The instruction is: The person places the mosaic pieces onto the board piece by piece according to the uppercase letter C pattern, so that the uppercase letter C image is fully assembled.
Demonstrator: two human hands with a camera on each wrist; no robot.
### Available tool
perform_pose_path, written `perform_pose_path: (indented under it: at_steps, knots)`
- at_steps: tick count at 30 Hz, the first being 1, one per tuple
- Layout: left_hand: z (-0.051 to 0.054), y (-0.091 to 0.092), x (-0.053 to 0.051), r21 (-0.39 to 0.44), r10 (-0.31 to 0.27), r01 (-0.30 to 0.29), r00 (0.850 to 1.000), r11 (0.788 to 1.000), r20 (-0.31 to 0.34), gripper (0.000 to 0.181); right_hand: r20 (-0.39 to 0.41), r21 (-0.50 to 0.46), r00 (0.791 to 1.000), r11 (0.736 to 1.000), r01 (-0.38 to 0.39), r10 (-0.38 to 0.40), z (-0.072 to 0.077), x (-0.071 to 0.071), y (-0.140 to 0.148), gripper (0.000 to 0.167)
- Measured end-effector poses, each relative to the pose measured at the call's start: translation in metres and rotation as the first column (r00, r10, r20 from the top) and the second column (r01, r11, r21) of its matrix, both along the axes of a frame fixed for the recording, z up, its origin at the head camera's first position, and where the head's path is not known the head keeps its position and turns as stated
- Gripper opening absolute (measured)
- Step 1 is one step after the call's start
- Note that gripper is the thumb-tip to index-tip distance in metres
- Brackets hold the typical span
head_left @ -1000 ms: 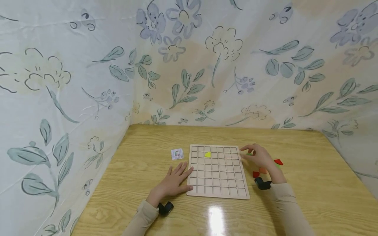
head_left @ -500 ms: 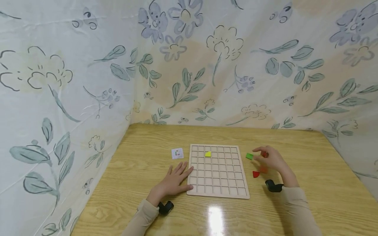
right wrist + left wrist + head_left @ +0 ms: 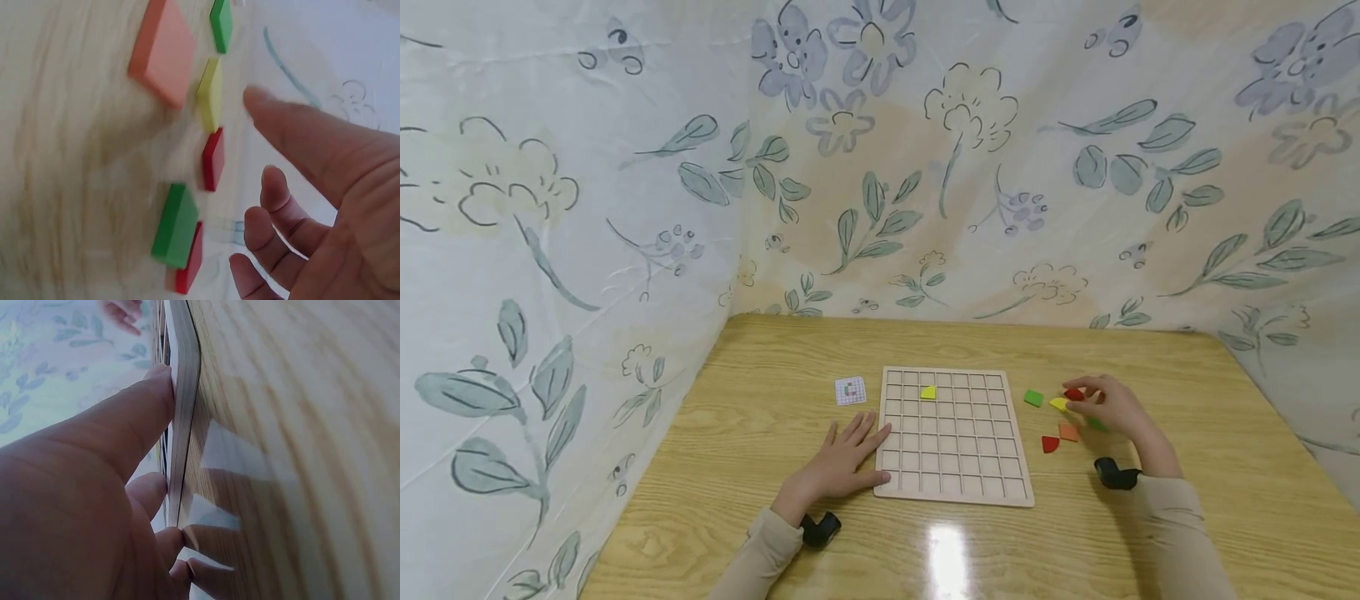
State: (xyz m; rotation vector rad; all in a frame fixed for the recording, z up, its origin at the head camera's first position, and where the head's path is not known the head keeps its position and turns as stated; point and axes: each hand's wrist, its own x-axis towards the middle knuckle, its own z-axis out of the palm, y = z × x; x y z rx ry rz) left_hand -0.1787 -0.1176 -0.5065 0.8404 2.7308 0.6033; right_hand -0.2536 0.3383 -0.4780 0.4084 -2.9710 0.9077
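Left grip (image 3: pixel 835 467) is released, fingers spread, thumb and forefinger touching the left edge of the gridded board (image 3: pixel 955 433), flat on the bench (image 3: pixel 775 358). One yellow piece (image 3: pixel 928 392) occupies its third column, second row from the far side. Right grip (image 3: pixel 1112 408) is released and empty, just above loose pieces: green tile (image 3: pixel 1033 398), yellow wedge (image 3: pixel 1057 404), orange square (image 3: pixel 1068 432).

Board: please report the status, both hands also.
Left hand on edge of board. Right hand above loose pieces, holding none. One yellow piece on board. No obstacle seen.
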Motion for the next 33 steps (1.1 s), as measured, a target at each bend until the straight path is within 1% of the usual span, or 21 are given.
perform_pose_path:
  at_steps: [5, 15, 21, 27, 33]
  knots:
    - [0.0, 0.0, 0.0, 0.003, -0.001, 0.001, 1.0, 1.0, 0.006, 0.071, 0.015, 0.012, 1.0, 1.0, -0.004, 0.004, -0.004, -0.003, 0.008, 0.042]
    - [-0.001, 0.0, -0.001, 0.006, 0.001, -0.001, 1.0, 1.0, 0.007, 0.072, 0.059, 0.044, 0.998, 0.998, -0.038, 0.035, -0.004, -0.013, 0.022, 0.047]
    - [-0.001, 0.0, 0.0, 0.004, -0.002, 0.002, 1.0, 1.0, 0.005, 0.072, 0.077, 0.056, 0.996, 0.997, -0.057, 0.053, -0.008, -0.017, 0.028, 0.043]
    - [-0.001, 0.0, -0.001, 0.004, 0.0, 0.0, 1.0, 1.0, 0.006, 0.072, 0.096, 0.061, 0.992, 0.994, -0.094, 0.087, -0.007, -0.023, 0.029, 0.039]
    - [-0.002, 0.0, -0.001, 0.0, -0.001, 0.001, 1.0, 1.0, -0.006, 0.072, 0.081, 0.075, 0.99, 0.99, -0.119, 0.113, -0.009, -0.028, 0.031, 0.034]
